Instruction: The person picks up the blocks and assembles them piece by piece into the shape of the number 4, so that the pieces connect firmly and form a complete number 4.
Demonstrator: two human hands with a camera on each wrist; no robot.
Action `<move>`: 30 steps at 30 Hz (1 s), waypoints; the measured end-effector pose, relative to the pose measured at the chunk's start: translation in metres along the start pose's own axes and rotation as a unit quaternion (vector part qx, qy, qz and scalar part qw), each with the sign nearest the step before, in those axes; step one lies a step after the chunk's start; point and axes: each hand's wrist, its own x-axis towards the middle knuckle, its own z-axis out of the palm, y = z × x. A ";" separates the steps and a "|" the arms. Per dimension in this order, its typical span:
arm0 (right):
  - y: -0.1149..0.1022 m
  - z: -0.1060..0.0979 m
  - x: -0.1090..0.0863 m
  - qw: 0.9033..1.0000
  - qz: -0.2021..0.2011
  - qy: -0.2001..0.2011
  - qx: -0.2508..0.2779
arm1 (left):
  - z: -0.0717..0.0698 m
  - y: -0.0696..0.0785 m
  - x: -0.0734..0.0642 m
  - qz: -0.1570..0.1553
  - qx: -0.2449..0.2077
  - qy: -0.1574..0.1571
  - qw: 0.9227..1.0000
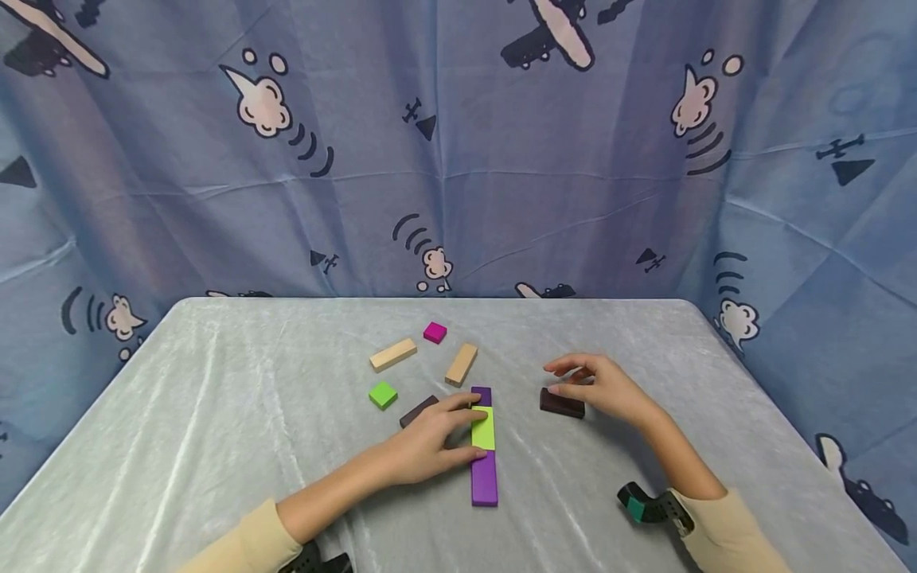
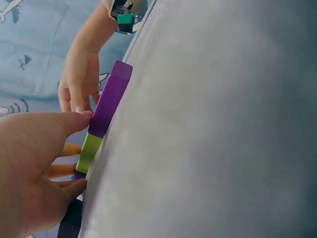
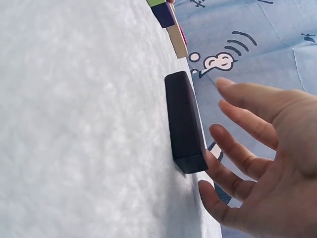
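Purple and lime blocks form a straight row in the middle of the table: a long purple block (image 1: 484, 481) at the near end, a lime block (image 1: 483, 434), then a small purple block (image 1: 483, 395). My left hand (image 1: 427, 442) lies along the row's left side, thumb at the joint between lime and long purple, other fingertips farther up the row. My right hand (image 1: 600, 387) is over a dark brown block (image 1: 562, 403) on the right. Its fingers are spread and loosely bent, and in the right wrist view this block (image 3: 185, 124) lies on the table beside the fingertips.
Another dark block (image 1: 419, 411) is partly hidden behind my left hand. Farther left and back lie a green block (image 1: 383, 395), two pale wooden blocks (image 1: 392, 355) and a magenta block (image 1: 435, 333). A patterned blue curtain (image 1: 372, 207) hangs beyond the cloth-covered table (image 1: 236, 414).
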 end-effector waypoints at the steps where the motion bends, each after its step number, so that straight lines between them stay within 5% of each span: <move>1: 0.001 0.000 0.000 1.000 0.004 -0.005 0.003 | 0.000 0.000 0.000 0.000 0.001 0.000 1.000; 22: 0.008 -0.004 -0.006 0.996 0.017 -0.081 0.018 | 0.003 0.000 -0.002 -0.002 -0.009 0.001 1.000; 30: 0.008 -0.002 -0.004 0.997 0.026 -0.077 0.001 | 0.001 0.002 -0.004 -0.009 -0.017 -0.007 1.000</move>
